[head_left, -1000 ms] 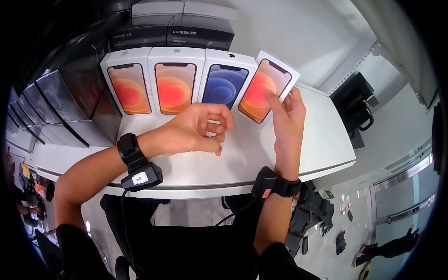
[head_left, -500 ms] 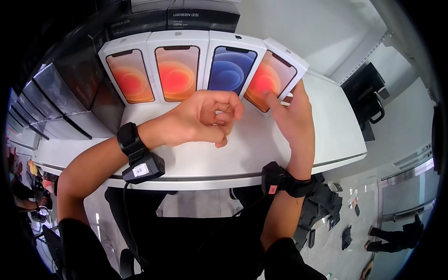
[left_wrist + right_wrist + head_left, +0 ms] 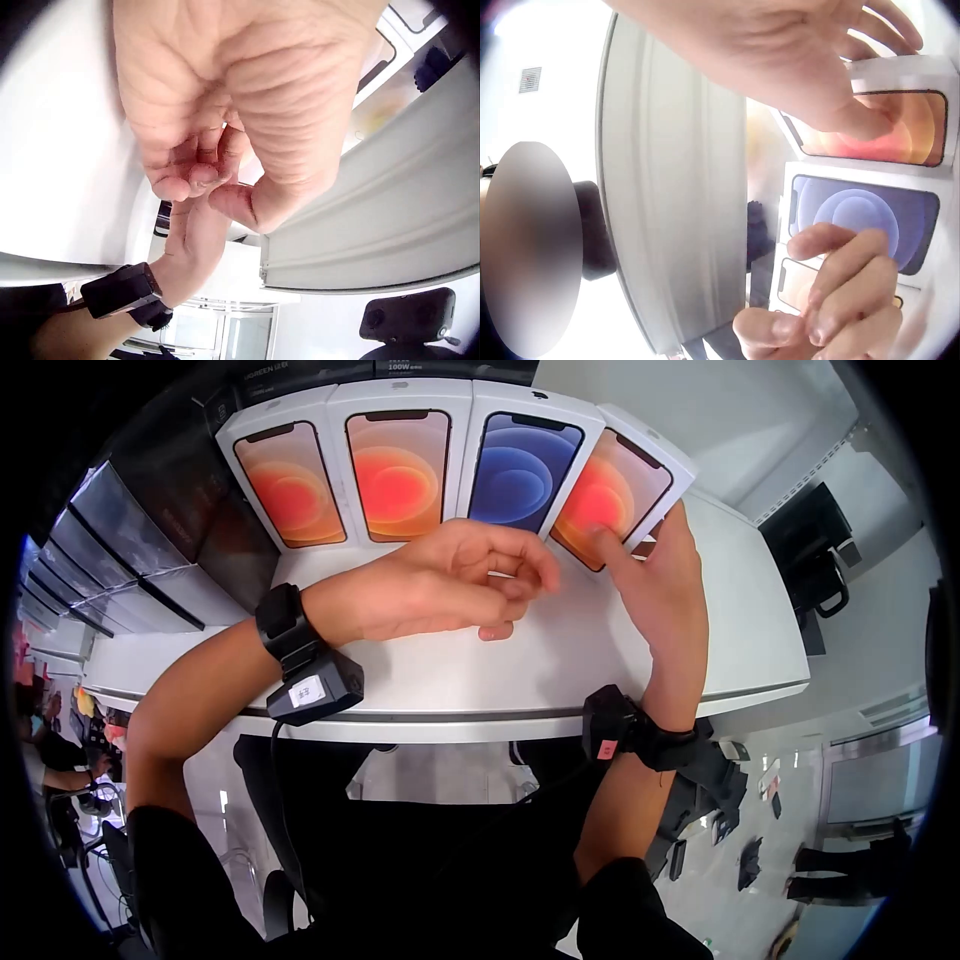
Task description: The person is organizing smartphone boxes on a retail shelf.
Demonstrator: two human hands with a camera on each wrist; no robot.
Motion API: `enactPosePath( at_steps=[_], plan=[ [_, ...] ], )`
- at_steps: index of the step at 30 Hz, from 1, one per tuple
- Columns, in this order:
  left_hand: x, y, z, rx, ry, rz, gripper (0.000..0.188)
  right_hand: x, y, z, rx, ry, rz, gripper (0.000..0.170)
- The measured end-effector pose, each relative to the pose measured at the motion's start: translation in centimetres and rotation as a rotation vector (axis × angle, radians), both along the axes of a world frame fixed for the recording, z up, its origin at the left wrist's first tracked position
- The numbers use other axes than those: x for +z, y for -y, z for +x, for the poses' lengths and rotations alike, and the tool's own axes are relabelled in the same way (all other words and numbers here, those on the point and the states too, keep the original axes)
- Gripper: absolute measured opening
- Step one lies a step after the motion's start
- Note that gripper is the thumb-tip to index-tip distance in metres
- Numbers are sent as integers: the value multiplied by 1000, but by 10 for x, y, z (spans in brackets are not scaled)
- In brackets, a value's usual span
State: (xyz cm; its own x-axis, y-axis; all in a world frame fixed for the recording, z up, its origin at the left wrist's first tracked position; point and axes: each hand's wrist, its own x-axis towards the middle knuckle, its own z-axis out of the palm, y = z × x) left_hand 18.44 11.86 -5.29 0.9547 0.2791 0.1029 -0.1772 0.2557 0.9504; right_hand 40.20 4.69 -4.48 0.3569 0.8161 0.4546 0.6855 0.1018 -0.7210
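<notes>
My right hand (image 3: 660, 595) grips the rightmost iPhone box (image 3: 630, 470), a white box with an orange-red phone picture. Its thumb lies on the lower front, while the fingers reach round the far side and are partly hidden. That box stands at a slant beside a white box with a blue phone picture (image 3: 520, 475). Left of it stand two boxes with orange pictures, the middle-left box (image 3: 395, 480) and the leftmost box (image 3: 290, 485). Loosely curled and holding nothing, my left hand (image 3: 440, 585) hovers in front of the blue-picture box and overlaps its lower edge.
The boxes stand on a white tabletop (image 3: 450, 670). Dark boxes (image 3: 170, 490) are stacked at the left, with more (image 3: 290, 372) behind the row. Black wrist cameras sit on both wrists. A person in dark clothes (image 3: 850, 870) is at the lower right, beyond the table.
The head view has tilted, so the table and boxes appear higher. The rightmost box has turned slightly, and my right thumb sits lower on its front. My left hand stays loosely curled.
</notes>
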Motion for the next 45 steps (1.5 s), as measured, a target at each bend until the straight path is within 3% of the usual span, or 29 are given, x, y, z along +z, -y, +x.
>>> enactPosePath(
  at_steps=[8,14,23,28,33,36,39,42,45],
  plan=[
    [-6,-8,-1,-94,56,-49,37,0,1,-4,-13,30,-13,36],
    [1,-2,0,-54,-25,-71,41,0,0,-5,-58,46,-31,35],
    [0,-5,-1,-95,28,-127,30,0,0,-6,-100,53,-22,34],
    [5,4,-4,25,-41,-27,15,-10,-6,7,-118,-25,20,33],
    [9,3,3,24,-58,-40,10,1,3,26,35,-169,-119,36],
    [6,3,-1,28,-54,-67,8,-15,-2,45,238,-220,25,42],
    [6,2,-1,38,-50,-103,9,-11,1,45,324,-278,-48,55],
    [11,4,1,75,-101,-81,9,-7,4,39,387,-242,-63,52],
    [9,5,0,71,-87,-71,10,-25,-9,42,418,-148,86,50]
  ],
)
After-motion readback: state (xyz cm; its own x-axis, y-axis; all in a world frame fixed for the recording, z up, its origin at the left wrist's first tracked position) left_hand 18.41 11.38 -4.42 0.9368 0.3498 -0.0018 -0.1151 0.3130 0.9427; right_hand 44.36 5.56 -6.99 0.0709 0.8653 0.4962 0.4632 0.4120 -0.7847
